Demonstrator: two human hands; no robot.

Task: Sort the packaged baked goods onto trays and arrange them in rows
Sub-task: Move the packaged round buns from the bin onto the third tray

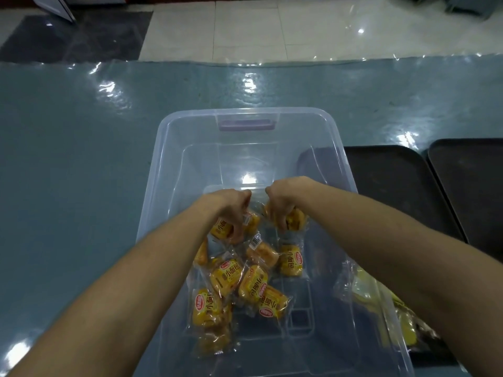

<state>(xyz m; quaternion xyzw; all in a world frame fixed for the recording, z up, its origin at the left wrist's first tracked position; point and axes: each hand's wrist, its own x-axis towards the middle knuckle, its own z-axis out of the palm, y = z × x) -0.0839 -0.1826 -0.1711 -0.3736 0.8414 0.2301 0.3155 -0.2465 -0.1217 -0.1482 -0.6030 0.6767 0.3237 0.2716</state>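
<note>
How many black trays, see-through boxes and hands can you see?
Black trays: 2, the second farther right
See-through box: 1
Hands: 2, the left hand and the right hand, each holding a bread packet
Total: 5

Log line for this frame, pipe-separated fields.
left hand: grips bread packet in clear bin | right hand: grips second packet | black trays: right of bin
</note>
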